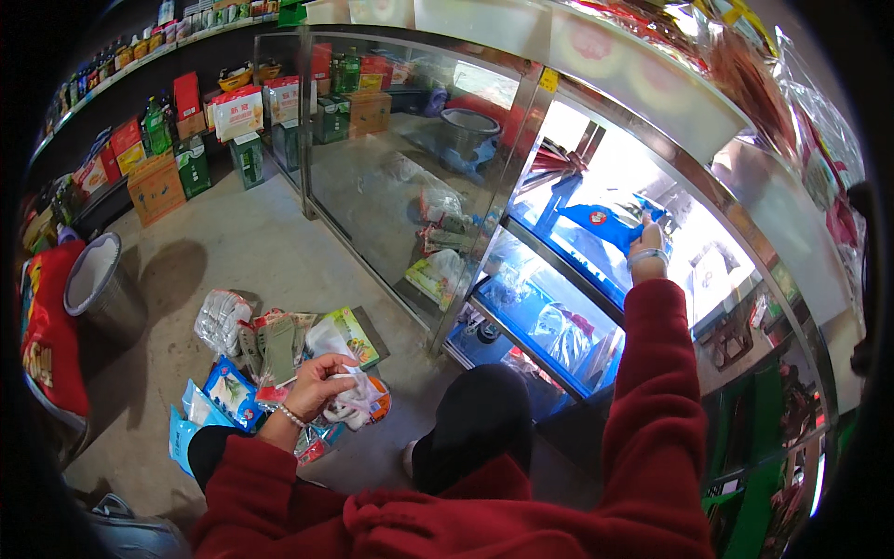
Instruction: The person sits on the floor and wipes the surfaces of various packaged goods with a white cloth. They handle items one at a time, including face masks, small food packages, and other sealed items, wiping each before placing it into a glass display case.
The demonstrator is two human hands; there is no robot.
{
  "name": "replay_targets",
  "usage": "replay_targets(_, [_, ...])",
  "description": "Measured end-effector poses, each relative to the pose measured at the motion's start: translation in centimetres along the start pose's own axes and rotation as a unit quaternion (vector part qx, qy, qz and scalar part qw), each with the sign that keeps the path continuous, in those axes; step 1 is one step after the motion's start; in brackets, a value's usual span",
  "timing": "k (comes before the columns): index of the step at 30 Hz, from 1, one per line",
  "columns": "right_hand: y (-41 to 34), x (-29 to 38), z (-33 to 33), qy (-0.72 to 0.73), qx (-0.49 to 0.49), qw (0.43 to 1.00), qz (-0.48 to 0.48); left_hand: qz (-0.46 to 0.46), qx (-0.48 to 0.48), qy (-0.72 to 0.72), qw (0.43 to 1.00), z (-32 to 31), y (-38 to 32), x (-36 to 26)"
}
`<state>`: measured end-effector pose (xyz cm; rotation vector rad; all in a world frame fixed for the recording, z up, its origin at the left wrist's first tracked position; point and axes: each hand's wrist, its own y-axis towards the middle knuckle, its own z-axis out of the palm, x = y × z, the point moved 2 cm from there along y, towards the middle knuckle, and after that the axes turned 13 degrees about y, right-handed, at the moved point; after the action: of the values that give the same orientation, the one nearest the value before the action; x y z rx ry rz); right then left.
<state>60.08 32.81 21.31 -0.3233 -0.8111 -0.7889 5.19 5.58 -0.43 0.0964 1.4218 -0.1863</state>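
My right hand (pixel 648 244) reaches into the lit glass display cabinet (pixel 532 126) and grips one end of a blue plastic packet (pixel 599 218) with a red emblem. The packet is above the cabinet's upper blue shelf (pixel 594 264). Low over the floor, my left hand (pixel 313 386) pinches a crumpled white and grey cloth (pixel 354 404). Around it on the floor lie a blue and white bag (pixel 236 393), light blue packets (pixel 188 427), grey-green packs (pixel 281 348), a plastic-wrapped white bundle (pixel 222 321) and a green and yellow box (pixel 351 332).
Glass panels (pixel 391 182) with metal frames stand ahead. A grey bin (pixel 112 293) and a red bag (pixel 56 328) are at the left. Cartons (pixel 159 187) and bottles line the back wall. Wrapped goods (pixel 754 84) lie on the cabinet top. A lower shelf (pixel 517 290) holds plastic-wrapped items.
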Motion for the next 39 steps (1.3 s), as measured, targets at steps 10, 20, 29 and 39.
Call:
replay_targets(10, [4.9, -3.2, 3.3, -0.052, -0.007, 0.995, 0.082, -0.069, -0.091, 0.01, 0.993, -2.9, -0.3, 2.5])
replay_targets(20, [20.4, -5.3, 0.1, -0.012, 0.145, 0.973, 0.179, -0.073, -0.083, -0.011, 0.994, -1.0, 2.1, 2.5])
replay_targets(29, [21.4, -3.2, -0.8, -0.691, 0.133, 0.69, -0.17, -0.101, -0.08, -0.001, 0.992, -2.0, 0.9, 3.3])
replay_targets(39, [11.7, -5.8, 4.7, -0.634, 0.336, 0.675, -0.17, -0.09, -0.088, 0.008, 0.992, -2.3, -0.7, 2.7])
